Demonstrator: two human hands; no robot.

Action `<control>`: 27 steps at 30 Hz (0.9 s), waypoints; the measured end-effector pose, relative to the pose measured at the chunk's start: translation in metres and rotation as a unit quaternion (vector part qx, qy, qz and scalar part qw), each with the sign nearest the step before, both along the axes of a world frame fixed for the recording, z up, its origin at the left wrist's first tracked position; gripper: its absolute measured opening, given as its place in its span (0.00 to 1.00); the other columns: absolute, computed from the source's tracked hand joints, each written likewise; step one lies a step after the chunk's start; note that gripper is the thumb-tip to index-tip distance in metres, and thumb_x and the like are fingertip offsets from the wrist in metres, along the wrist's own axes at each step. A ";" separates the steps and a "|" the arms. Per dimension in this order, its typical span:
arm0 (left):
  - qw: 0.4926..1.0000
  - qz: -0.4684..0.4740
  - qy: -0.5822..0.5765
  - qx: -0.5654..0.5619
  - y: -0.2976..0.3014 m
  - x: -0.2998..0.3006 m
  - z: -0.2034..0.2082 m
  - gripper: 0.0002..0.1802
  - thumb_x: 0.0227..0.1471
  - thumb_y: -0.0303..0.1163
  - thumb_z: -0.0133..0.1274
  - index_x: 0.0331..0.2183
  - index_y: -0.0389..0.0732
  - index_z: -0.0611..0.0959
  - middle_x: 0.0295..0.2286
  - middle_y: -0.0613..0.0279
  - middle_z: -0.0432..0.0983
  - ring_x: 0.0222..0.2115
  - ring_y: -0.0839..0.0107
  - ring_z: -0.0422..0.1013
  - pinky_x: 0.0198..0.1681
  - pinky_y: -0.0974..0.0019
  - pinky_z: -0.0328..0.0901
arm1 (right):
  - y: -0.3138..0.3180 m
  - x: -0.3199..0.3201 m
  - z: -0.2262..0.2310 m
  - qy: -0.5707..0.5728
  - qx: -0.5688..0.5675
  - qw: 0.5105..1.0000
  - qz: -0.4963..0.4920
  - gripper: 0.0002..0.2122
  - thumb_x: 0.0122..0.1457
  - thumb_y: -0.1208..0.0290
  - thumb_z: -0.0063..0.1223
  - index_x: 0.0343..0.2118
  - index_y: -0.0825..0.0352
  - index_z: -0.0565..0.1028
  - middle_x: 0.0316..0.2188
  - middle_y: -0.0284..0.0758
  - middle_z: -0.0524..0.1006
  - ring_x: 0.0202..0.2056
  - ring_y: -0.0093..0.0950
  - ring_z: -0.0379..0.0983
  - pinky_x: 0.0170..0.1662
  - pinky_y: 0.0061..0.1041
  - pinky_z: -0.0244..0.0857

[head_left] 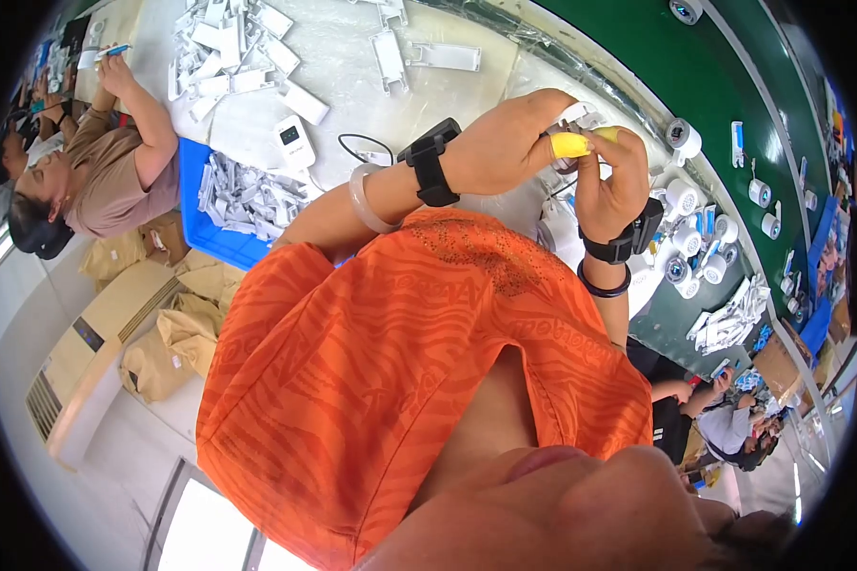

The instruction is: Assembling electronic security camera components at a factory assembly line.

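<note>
My left hand, with a black strapped device on the wrist, reaches in from the left with its fingers bent in a pinch. Opposite it, my right hand has its fingers curled inward. Yellow coverings show at the fingertips. Between the hands is a small white piece with a darker part. Fingers cover much of it, so its kind does not show. Below the hands, whitish rounded parts lie partly hidden by my arm and body.
White plastic housings are heaped on the table; a blue bin holds more white parts. A white handheld device lies near a black cable. Round white camera-like units crowd the right, beside a green conveyor. Co-workers sit nearby.
</note>
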State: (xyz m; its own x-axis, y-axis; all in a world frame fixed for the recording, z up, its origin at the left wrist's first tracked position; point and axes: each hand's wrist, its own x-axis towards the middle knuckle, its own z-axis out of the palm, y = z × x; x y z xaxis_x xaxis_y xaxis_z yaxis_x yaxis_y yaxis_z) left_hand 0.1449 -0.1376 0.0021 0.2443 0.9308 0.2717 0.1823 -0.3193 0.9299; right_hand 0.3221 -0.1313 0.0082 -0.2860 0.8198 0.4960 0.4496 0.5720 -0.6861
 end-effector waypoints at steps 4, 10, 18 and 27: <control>0.998 -0.007 0.001 -0.055 -0.003 0.001 0.006 0.19 0.57 0.30 0.49 0.49 0.33 0.71 0.34 0.48 0.73 0.33 0.54 0.73 0.37 0.60 0.67 | -0.004 -0.005 0.011 -0.042 0.041 0.998 -0.012 0.14 0.44 0.85 0.61 0.36 0.66 0.76 0.32 0.39 0.73 0.35 0.40 0.70 0.40 0.33 0.65; 1.000 -0.015 0.013 -0.025 -0.009 -0.003 0.011 0.20 0.59 0.33 0.48 0.50 0.33 0.70 0.33 0.49 0.74 0.30 0.57 0.72 0.35 0.62 0.68 | 0.002 0.002 0.015 -0.044 0.067 0.996 0.044 0.17 0.39 0.88 0.61 0.35 0.66 0.77 0.30 0.38 0.72 0.34 0.39 0.72 0.37 0.33 0.67; 0.993 -0.046 -0.039 -0.097 -0.016 -0.004 0.011 0.23 0.58 0.38 0.50 0.47 0.30 0.71 0.37 0.41 0.71 0.37 0.44 0.70 0.39 0.54 0.65 | -0.001 -0.002 0.021 -0.059 0.091 0.992 0.060 0.17 0.39 0.88 0.62 0.34 0.66 0.77 0.29 0.38 0.72 0.36 0.41 0.75 0.36 0.32 0.70; 0.996 -0.007 -0.051 -0.069 -0.021 -0.001 0.015 0.19 0.56 0.38 0.52 0.43 0.33 0.76 0.33 0.46 0.73 0.33 0.49 0.71 0.35 0.58 0.65 | -0.010 -0.002 0.018 -0.050 0.075 0.995 0.049 0.14 0.42 0.88 0.62 0.34 0.68 0.76 0.29 0.39 0.74 0.39 0.43 0.76 0.39 0.33 0.71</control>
